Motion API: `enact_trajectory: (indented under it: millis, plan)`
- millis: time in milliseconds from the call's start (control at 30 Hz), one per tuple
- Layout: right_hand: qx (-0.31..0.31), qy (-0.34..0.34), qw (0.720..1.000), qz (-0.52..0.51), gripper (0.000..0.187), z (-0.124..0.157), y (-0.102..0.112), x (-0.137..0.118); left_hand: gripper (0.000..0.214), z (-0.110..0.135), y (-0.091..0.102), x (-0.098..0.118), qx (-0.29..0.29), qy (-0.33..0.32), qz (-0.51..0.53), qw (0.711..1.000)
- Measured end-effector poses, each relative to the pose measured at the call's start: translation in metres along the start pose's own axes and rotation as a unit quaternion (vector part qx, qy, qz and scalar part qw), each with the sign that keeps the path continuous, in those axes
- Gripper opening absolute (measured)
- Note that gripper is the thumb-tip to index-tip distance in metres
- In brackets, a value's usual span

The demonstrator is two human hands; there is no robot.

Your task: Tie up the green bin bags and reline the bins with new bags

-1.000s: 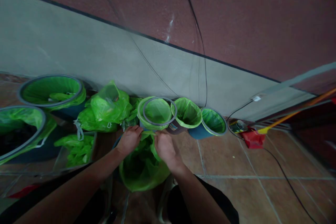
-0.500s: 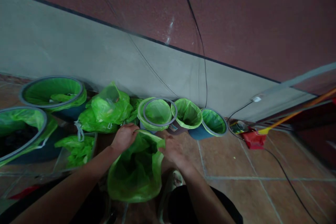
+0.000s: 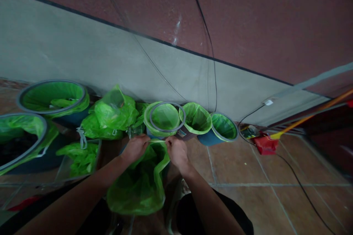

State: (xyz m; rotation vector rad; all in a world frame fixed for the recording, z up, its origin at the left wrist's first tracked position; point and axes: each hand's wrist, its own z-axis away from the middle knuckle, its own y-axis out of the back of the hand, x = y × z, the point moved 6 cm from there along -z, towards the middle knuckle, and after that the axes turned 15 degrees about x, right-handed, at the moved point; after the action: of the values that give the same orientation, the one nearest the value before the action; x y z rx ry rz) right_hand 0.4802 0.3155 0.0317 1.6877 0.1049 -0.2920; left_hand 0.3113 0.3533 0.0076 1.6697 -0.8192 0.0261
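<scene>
A green bin liner [image 3: 138,194] hangs between my knees, its mouth spread wide toward me. My left hand [image 3: 137,147] is closed on the far edge of the liner, and my right hand [image 3: 176,149] pinches the same edge a short way to the right. Between the two hands the rim is drawn straight. Whatever stands beneath the liner is mostly hidden by it. Just beyond my hands is a lined bin [image 3: 149,128] with a loose grey ring [image 3: 168,130] lying across its top.
Two more lined bins, one brown [image 3: 195,117] and one blue [image 3: 220,132], stand along the wall. Knotted green bags [image 3: 110,114] and large lined bins [image 3: 52,112] are at left, near a tray [image 3: 96,154] of green plastic. A red dustpan [image 3: 265,144] and cables lie right.
My right hand has shifted slightly up and left, closer to my left hand. The liner's far edge is now taut between them, and its right side has folded inward.
</scene>
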Motion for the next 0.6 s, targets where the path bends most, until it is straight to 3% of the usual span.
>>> enact_trajectory:
  millis: [100,233,333,467,600]
  plan:
    - [-0.014,0.007,0.999,0.033,0.026,0.004,0.001,-0.001,0.025,0.002,-0.003,-0.001,-0.018,0.002,0.005,1.000]
    - [0.011,0.086,0.996,-0.005,0.030,0.008,0.007,-0.018,0.024,0.003,-0.002,0.007,-0.019,-0.014,0.001,1.000]
    - [0.004,0.121,0.992,-0.026,0.021,0.009,0.007,-0.029,0.025,0.004,0.000,0.017,-0.021,-0.034,0.009,0.999]
    - [-0.037,0.089,0.995,0.013,0.028,0.004,0.004,-0.025,0.025,0.004,0.000,0.020,-0.019,-0.036,0.027,0.999]
    - [-0.040,0.051,0.997,0.046,0.030,0.001,0.001,-0.010,0.026,0.003,0.000,0.006,-0.020,-0.009,0.035,0.999]
